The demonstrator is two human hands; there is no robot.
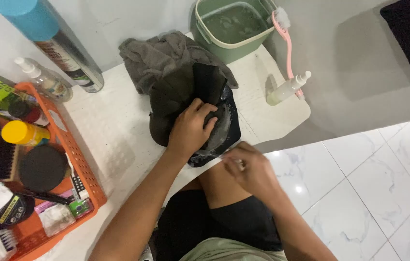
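Black cap (pixel 200 104) under left hand (pixel 190 129), grey towel (pixel 161 55) just behind.

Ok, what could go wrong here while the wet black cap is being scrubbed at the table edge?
The soapy black fabric cap overhangs the white table edge under the left hand, so suds may drip onto the glossy tiled floor. The small white pump bottle stands near the edge and could topple.
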